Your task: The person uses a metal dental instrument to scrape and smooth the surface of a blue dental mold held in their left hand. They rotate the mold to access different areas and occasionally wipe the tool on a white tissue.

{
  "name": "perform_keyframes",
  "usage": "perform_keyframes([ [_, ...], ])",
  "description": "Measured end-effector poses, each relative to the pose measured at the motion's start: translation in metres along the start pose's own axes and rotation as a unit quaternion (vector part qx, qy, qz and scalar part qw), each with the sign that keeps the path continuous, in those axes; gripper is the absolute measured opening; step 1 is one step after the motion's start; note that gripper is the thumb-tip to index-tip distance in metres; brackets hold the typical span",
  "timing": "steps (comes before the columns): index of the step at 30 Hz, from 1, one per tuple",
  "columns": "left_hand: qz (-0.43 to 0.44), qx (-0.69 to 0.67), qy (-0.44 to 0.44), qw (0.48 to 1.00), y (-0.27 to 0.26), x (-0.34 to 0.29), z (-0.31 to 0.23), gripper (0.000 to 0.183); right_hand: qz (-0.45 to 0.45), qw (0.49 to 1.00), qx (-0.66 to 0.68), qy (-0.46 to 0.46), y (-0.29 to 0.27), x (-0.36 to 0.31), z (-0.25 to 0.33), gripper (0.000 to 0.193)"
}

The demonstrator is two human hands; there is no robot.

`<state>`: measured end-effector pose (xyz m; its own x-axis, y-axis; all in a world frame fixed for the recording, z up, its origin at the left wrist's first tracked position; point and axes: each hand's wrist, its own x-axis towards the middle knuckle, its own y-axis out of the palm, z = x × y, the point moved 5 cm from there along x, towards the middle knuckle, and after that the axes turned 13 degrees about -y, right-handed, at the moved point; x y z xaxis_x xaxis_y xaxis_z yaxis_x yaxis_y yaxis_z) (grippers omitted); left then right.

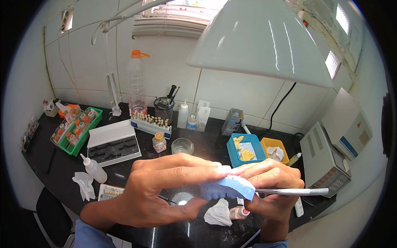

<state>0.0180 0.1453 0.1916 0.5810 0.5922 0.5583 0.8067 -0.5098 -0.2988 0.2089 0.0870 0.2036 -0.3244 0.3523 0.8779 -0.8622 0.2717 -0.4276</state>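
Above the front of the black bench, both my hands hold a blue dental cast [227, 189] with a row of tooth shapes along its lower edge. My left hand [159, 188] pinches its left end between fingers and thumb. On the other end, the fingers of my right hand [275, 177] are closed. A slim tool with a silver handle [304, 192] is also in that hand, pointing right; its working tip is hidden. Below lie a crumpled white tissue [218, 213] and a small bottle of pinkish powder [239, 213].
A white lamp shade [260, 45] hangs overhead. Behind my hands are a glass bowl [182, 146], a shade guide [151, 124], a blue basket [236, 155] and a yellow basket [273, 144]. A squeeze bottle [95, 170] and green basket [80, 130] stand left, a boxy machine [326, 153] right.
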Motion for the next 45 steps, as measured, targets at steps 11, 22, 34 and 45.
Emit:
perform_keyframes([
  [11,0.001,-0.020,0.002,1.000,-0.0004,0.0000,0.0030,0.046,-0.005,1.000,0.004,0.001,-0.0002,0.0003,-0.0001,0.023],
  [22,0.010,-0.039,-0.014,0.999,0.0006,0.0000,0.0066,0.047,-0.015,1.000,0.003,0.005,-0.0012,0.0001,-0.0023,0.022],
  [34,0.008,-0.040,0.010,0.999,0.0019,-0.0001,0.0081,0.046,-0.020,1.000,0.006,0.006,-0.0026,0.0009,-0.0017,0.023],
  [45,0.007,-0.026,0.010,1.000,-0.0027,-0.0006,0.0023,0.044,-0.032,0.998,0.049,-0.006,-0.0007,0.0004,-0.0018,0.024],
])
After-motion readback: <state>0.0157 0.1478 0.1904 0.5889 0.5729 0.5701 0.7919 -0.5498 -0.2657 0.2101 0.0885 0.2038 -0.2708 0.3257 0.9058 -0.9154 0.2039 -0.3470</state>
